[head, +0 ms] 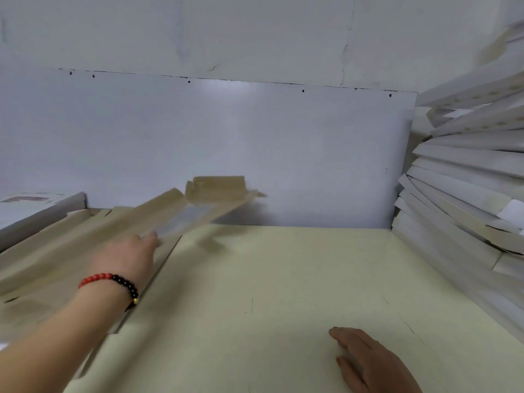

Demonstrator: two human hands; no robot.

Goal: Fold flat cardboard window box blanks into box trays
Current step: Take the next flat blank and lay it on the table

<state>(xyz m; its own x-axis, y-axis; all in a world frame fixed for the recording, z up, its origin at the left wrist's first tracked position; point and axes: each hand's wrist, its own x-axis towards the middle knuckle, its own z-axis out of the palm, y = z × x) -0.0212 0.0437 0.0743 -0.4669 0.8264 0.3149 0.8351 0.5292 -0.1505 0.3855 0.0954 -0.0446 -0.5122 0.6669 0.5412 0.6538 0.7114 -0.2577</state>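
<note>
A flat tan cardboard blank (204,207) with a clear window is lifted at an angle off a pile of flat blanks (54,256) on the left of the table. My left hand (127,255), with a red and black bead bracelet on the wrist, grips the blank's near edge. The blank is blurred by motion and its far flaps reach toward the back wall. My right hand (368,361) hovers low over the pale table top (269,293) at the lower right, fingers apart and holding nothing.
Folded white box trays (465,177) are stacked high along the right side, leaning inward. A white wall panel (283,154) closes the back of the table. A white box (37,211) lies at the far left behind the blanks.
</note>
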